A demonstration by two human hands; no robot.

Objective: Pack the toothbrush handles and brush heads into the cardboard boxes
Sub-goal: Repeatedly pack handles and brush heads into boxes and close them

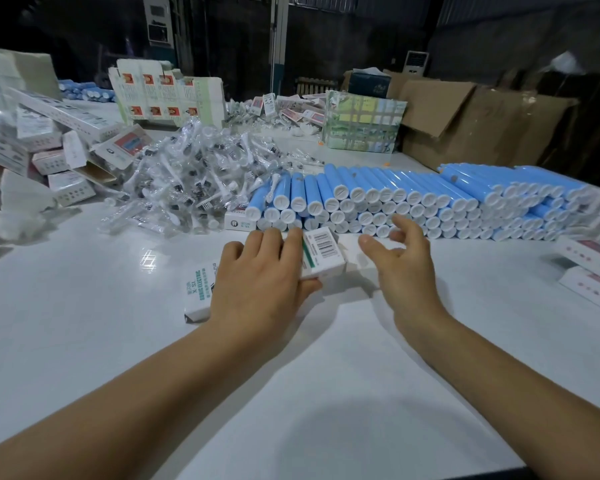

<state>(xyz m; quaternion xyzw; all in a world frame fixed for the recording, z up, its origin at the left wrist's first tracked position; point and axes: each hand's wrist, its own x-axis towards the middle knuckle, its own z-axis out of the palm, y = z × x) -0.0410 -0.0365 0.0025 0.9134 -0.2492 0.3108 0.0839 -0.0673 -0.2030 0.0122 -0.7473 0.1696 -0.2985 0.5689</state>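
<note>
Both forearms are bare, with no sleeves in view. The left hand [257, 271] and right hand [400, 261] wear no gloves, rings or watch.

On the table [84, 323], a box [321, 258] lies near the middle under the left hand [260, 275], with the right hand [400, 261] just to its right and apart from it. Directly behind both hands a stacked row of handles [413, 202] runs to the right. A heap of bagged brush heads [194, 178] lies left of that row, loose boxes [49, 150] are piled further left, and large cartons [465, 123] stand behind at right.
</note>
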